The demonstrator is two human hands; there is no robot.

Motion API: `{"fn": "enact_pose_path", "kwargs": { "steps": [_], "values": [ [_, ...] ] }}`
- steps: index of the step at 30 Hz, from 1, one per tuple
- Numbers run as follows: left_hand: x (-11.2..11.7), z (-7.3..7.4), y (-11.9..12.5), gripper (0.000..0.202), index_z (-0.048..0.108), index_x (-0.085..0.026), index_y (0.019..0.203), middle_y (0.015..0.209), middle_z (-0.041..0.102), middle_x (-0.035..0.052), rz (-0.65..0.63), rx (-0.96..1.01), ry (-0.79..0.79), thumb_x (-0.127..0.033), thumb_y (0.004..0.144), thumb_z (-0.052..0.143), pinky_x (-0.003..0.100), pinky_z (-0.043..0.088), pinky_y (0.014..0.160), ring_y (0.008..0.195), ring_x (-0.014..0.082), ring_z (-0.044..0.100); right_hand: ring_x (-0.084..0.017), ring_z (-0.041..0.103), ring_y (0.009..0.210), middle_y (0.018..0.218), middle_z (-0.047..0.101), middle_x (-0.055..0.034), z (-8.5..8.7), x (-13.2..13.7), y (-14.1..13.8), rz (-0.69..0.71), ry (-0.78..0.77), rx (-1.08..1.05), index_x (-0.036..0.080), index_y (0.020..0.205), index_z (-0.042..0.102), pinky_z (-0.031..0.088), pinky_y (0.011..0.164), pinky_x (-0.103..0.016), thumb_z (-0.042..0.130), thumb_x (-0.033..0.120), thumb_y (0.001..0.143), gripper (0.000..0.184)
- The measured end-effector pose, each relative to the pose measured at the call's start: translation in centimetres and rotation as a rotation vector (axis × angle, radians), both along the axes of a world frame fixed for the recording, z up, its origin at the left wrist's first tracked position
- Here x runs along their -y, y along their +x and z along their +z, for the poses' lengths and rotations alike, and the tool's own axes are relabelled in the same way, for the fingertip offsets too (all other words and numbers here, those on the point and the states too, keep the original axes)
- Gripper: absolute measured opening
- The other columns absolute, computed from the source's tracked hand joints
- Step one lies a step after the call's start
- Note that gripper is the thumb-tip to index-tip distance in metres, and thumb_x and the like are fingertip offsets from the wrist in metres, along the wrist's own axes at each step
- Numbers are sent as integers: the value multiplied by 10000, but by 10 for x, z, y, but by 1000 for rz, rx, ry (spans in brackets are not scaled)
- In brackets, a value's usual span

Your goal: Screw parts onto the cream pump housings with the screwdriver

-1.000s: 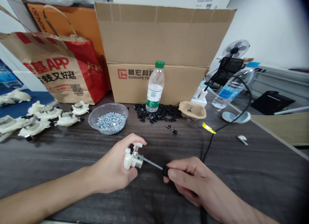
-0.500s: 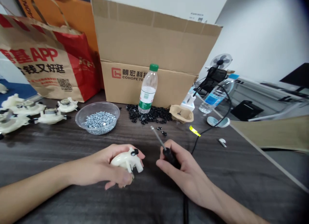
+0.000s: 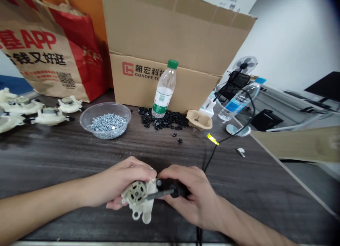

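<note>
Over the near part of the table, my left hand (image 3: pixel 120 180) is closed around a cream plastic motor housing (image 3: pixel 147 210). The round metal motor (image 3: pixel 137 192) in it faces up toward me. My right hand (image 3: pixel 199 198) grips a black-handled screwdriver (image 3: pixel 161 194) lying almost level, its shaft pointing left across the housing. Whether the tip touches the motor or only passes above it, I cannot tell. A small black clip (image 3: pixel 159 182) with a screw head in it sits at the housing's right edge, close to my right fingertips.
A clear bowl of screws (image 3: pixel 108 125), a heap of black clips (image 3: pixel 170 121), a bottle with a green cap (image 3: pixel 163 93) and a cardboard tray (image 3: pixel 199 124) stand before a large box (image 3: pixel 159 40). More housings (image 3: pixel 51 115) lie left. A black cable (image 3: pixel 212 155) runs at right.
My left hand has turned the housing so its motor side shows. My right hand has moved left, up against it, and the screwdriver has swung from pointing away to pointing left.
</note>
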State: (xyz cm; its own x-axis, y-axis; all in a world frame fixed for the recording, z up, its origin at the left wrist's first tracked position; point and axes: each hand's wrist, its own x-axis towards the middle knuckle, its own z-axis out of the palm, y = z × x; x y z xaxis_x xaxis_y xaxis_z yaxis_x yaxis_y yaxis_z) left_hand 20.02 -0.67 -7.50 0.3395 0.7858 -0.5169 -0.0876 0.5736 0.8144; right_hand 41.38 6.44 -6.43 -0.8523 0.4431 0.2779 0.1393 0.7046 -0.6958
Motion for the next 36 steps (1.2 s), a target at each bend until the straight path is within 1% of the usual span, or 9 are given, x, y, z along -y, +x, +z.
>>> {"fn": "enact_pose_path", "kwargs": {
  "steps": [6,11,14,17,21,26,31,33,36],
  "values": [
    [-3,5,0,387,608,-134,695,434,495,-24,-27,-8,-43,-509,787,596,136,164,236,279,48,283,-158,651,688,841,684,27,2,2,2,79,113,38,298,1115,551,458,605,-263,564,60,685,492],
    [-3,8,0,348,580,-137,659,452,475,-41,-47,-59,-19,-463,778,611,148,174,244,270,47,299,-166,631,631,783,672,7,7,4,2,157,258,81,238,1024,567,451,575,-281,561,132,731,312],
    [-2,11,-1,315,589,-139,661,447,468,-41,-86,-68,1,-433,769,623,159,172,255,277,53,310,-151,593,576,703,635,12,10,7,1,208,293,86,207,976,560,458,569,-273,495,137,785,214],
    [-2,13,-4,304,598,-146,642,435,445,-42,-143,-65,28,-423,759,642,169,184,268,298,61,322,-150,586,572,687,621,13,10,8,2,230,289,82,202,974,549,469,580,-271,455,129,778,229],
    [-4,12,-8,334,599,-150,612,418,438,-39,-193,-43,17,-449,755,644,180,164,263,294,69,325,-166,616,643,776,649,-6,9,5,3,236,327,99,208,1061,535,477,621,-287,462,103,749,337],
    [-6,5,-11,354,588,-141,651,454,491,-26,-123,-16,-97,-479,755,618,174,159,247,269,63,314,-142,670,785,932,693,6,11,4,3,181,262,113,242,1113,524,476,689,-265,548,164,828,296],
    [-4,2,-8,357,591,-131,731,455,489,-22,-132,36,-48,-483,781,622,147,213,253,288,61,337,-155,656,750,902,686,3,8,4,2,147,211,88,266,1107,534,473,658,-276,556,142,805,327],
    [-4,3,-8,355,586,-129,803,498,533,-1,-116,102,10,-483,821,594,131,255,265,316,64,380,-153,638,717,874,677,9,8,1,3,62,174,41,271,1088,550,466,637,-276,574,162,802,308],
    [-6,7,-11,310,562,-134,931,638,625,62,-128,250,64,-438,882,523,139,345,295,376,97,496,-136,584,632,765,638,19,10,-12,6,-206,79,35,238,981,587,439,572,-254,565,259,865,120]
  ]
}}
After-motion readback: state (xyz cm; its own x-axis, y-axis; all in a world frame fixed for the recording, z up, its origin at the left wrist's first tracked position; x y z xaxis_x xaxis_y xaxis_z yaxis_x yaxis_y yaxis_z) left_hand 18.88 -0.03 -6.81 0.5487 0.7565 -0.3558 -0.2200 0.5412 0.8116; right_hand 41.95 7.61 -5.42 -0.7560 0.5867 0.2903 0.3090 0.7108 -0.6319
